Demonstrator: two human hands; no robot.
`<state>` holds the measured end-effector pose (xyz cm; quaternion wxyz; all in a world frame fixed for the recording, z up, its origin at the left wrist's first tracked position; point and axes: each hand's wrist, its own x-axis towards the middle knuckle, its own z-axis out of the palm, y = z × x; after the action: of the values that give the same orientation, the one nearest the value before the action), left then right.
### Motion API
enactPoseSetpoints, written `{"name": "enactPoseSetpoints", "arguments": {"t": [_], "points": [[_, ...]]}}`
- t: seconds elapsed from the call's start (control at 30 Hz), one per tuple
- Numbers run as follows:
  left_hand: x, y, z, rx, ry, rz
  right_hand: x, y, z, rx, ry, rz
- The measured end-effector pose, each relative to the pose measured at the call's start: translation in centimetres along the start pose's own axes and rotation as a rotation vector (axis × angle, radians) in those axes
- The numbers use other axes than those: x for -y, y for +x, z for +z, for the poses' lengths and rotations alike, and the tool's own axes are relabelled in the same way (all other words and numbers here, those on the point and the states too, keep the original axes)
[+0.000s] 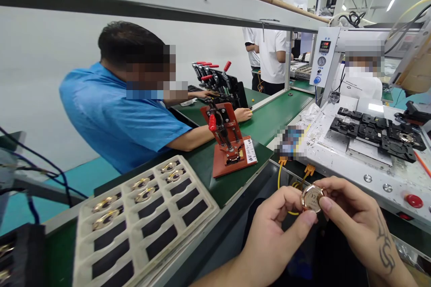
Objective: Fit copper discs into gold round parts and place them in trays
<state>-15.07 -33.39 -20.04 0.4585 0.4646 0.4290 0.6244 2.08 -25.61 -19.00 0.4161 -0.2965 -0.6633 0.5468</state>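
Both of my hands pinch a small round gold-rimmed disc [311, 198] in front of me, low in the head view. My left hand [276, 228] grips its left edge with thumb and fingers. My right hand [353, 219] holds the right edge, thumb on the disc's face. To the left lies a white compartment tray [141, 222], with several gold round parts [141, 195] in its far pockets and dark empty pockets nearer me. A red toggle-clamp fixture [229, 143] stands on the green belt beyond the tray.
A person in a blue shirt [117, 112] leans over the green conveyor belt [269, 119] across from me. On the right is a white machine table [353, 161] with black jigs [377, 132] and a red button [414, 200]. Other people stand further back.
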Motion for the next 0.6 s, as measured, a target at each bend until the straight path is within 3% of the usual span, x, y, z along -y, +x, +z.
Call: {"name": "enactPoseSetpoints", "arguments": {"t": [0.6], "points": [[-0.12,0.11,-0.04,0.006,-0.057,-0.046,-0.16,0.18,-0.1,0.001,-0.01,0.021]]}}
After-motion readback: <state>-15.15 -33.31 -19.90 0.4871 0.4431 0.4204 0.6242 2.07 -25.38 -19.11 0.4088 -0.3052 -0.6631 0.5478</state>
